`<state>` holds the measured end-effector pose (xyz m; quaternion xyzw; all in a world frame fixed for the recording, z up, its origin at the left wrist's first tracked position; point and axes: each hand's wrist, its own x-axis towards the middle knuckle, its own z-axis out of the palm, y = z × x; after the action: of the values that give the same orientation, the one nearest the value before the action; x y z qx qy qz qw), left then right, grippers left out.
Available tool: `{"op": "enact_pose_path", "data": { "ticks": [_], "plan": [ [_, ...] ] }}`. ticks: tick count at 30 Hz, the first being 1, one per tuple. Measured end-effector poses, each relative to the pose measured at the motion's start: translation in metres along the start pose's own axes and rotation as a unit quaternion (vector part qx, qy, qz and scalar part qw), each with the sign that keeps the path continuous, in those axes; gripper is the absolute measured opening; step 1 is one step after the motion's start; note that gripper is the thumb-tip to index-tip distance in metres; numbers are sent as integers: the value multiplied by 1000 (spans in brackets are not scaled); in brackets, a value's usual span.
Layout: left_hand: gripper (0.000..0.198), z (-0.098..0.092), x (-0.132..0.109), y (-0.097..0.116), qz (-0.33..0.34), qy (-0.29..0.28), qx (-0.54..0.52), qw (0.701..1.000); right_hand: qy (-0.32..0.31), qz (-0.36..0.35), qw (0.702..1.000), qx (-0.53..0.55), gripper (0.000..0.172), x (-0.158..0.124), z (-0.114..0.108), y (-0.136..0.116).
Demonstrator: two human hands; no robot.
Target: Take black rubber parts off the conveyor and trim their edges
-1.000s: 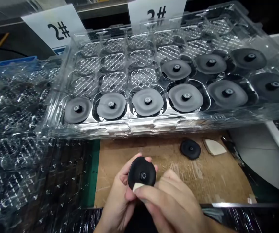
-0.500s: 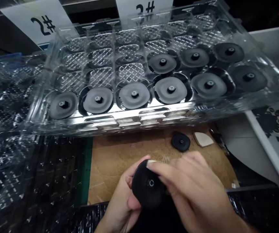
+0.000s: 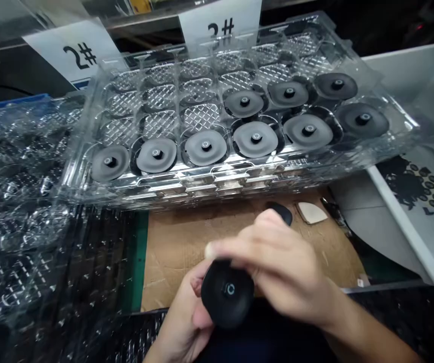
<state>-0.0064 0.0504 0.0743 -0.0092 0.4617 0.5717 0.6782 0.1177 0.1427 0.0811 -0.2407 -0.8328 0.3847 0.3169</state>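
My left hand (image 3: 188, 307) grips a black rounded disc (image 3: 228, 297) by its left edge, fingers behind and thumb at the front. A small ring-tipped stub shows at the disc's middle. Over the disc's upper rim is my right hand (image 3: 281, 262), blurred, its fingers drawn together with a pale spot at the foremost fingertip. Whatever those fingers pinch, if anything, is hidden. Beyond the hands stands a clear plastic tray (image 3: 197, 118) of moulded pockets. Several similar dark discs, such as a near-row disc (image 3: 205, 147), sit in its near and right pockets, stubs up.
Brown cardboard (image 3: 179, 252) lies under the hands. Behind my right hand are another black disc (image 3: 283, 212), partly covered, and a cream wedge-shaped pad (image 3: 312, 213). Clear trays (image 3: 20, 227) are piled at left. Paper signs (image 3: 76, 53) stand behind; a white-edged surface (image 3: 409, 227) lies right.
My right hand has moved left and up across the disc's rim, now partly covering the loose disc behind. The left hand keeps its hold on the disc. The camera view has shifted slightly.
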Motion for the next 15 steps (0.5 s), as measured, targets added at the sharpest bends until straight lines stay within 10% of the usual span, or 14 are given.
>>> {"op": "enact_pose_path", "data": {
  "ticks": [4,8,15],
  "plan": [
    [63,-6,9,2,27,-5,-13,1000,99,222,969,41,22,-25,-1,22],
    [56,-13,13,-1,85,71,25,993,106,301,945,77,18,-43,12,26],
    [64,-12,17,-7,195,98,46,975,115,121,983,83,28,-6,30,-13]
  ]
}}
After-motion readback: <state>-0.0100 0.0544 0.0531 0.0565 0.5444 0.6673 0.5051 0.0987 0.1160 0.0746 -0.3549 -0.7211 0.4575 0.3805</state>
